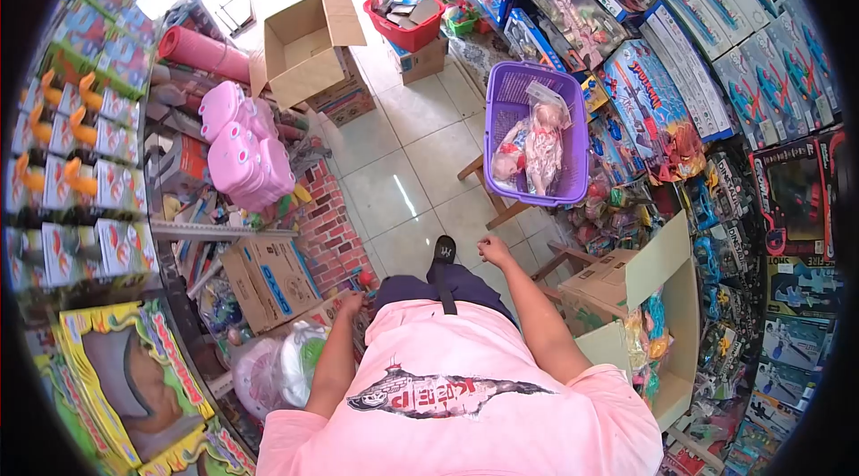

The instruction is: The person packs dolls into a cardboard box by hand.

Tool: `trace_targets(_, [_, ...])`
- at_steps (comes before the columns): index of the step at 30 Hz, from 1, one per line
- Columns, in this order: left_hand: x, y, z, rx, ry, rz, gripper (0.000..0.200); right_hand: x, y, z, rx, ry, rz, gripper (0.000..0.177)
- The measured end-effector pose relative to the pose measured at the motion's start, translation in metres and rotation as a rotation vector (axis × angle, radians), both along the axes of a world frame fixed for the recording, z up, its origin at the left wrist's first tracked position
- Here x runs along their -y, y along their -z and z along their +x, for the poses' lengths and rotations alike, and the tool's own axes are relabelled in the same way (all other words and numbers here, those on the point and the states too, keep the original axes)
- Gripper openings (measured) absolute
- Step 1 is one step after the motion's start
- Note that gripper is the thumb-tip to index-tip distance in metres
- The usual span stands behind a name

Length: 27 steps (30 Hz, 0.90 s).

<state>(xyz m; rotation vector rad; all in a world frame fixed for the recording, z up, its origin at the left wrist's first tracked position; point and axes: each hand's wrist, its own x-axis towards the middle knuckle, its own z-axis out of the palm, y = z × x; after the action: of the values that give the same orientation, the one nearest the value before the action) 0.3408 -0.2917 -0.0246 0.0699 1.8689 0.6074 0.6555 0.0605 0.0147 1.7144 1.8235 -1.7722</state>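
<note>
My right hand (492,250) hangs over the tiled floor with its fingers curled in, and I see nothing in it. Beyond it, a purple basket (578,131) rests on a wooden stool (506,210). A doll in a clear bag (544,131) lies inside the basket, with another doll (508,163) beside it. Low at my left side is my left hand (352,302), close to a small red ball-like item (365,278). Its fingers are too small and partly hidden to read.
An open cardboard box (309,42) stands ahead on the left, near a red basket (407,29). Pink plastic pieces (250,158) are stacked on the left. Boxed toys (651,100) line the right wall. Another open carton (667,288) is beside my right arm.
</note>
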Motion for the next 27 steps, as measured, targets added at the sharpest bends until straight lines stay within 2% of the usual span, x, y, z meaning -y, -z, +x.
trace_targets(2, [-0.011,-0.001,-0.008,0.054,-0.125,0.013,0.029,-0.005,0.001,0.006,0.014,0.062,-0.018,0.026])
trace_targets(4, [-0.027,-0.003,-0.016,0.063,-0.071,-0.002,0.027,-0.009,0.001,0.019,0.19,0.007,-0.144,0.027])
trace_targets(6, [-0.036,0.011,-0.023,0.073,-0.013,-0.015,0.025,-0.005,0.02,0.044,0.231,0.041,-0.23,0.027])
trace_targets(8, [-0.044,0.028,-0.03,0.074,-0.061,0.116,0.023,-0.001,0.018,0.06,0.334,0.086,-0.296,0.027])
trace_targets(9, [-0.059,0.019,-0.036,0.081,-0.041,0.114,0.023,0.002,0.02,0.069,0.338,0.106,-0.3,0.027])
trace_targets(11, [-0.097,-0.026,-0.048,-0.066,0.277,-0.121,0.026,0.011,0.03,0.087,0.383,0.177,-0.389,0.027])
trace_targets(14, [-0.139,-0.04,-0.068,-0.021,0.219,-0.133,0.031,0.021,0.004,0.093,0.403,0.344,-0.326,0.023])
trace_targets(15, [-0.15,-0.027,-0.08,-0.014,0.241,-0.138,0.031,0.023,0.001,0.093,0.409,0.365,-0.335,0.023])
trace_targets(17, [-0.18,-0.002,-0.106,-0.018,0.385,-0.114,0.036,0.022,-0.004,0.096,0.412,0.475,-0.207,0.026])
trace_targets(18, [-0.203,0.001,-0.116,-0.012,0.404,-0.111,0.036,0.02,0.011,0.104,0.417,0.495,-0.208,0.026])
trace_targets(20, [-0.256,0.005,-0.131,-0.151,0.614,0.003,0.033,0.025,0.054,0.124,0.376,0.76,0.241,0.027])
trace_targets(22, [-0.305,0.016,-0.141,-0.133,0.56,0.18,0.031,-0.008,-0.028,0.094,0.448,0.976,0.403,0.027])
trace_targets(24, [-0.365,0.004,-0.137,-0.208,0.553,0.409,0.035,-0.04,-0.07,0.081,0.395,1.142,0.633,0.025])
trace_targets(27, [-0.459,-0.081,-0.1,-0.161,0.487,0.674,0.029,-0.083,-0.128,0.061,0.194,1.163,0.919,0.021])
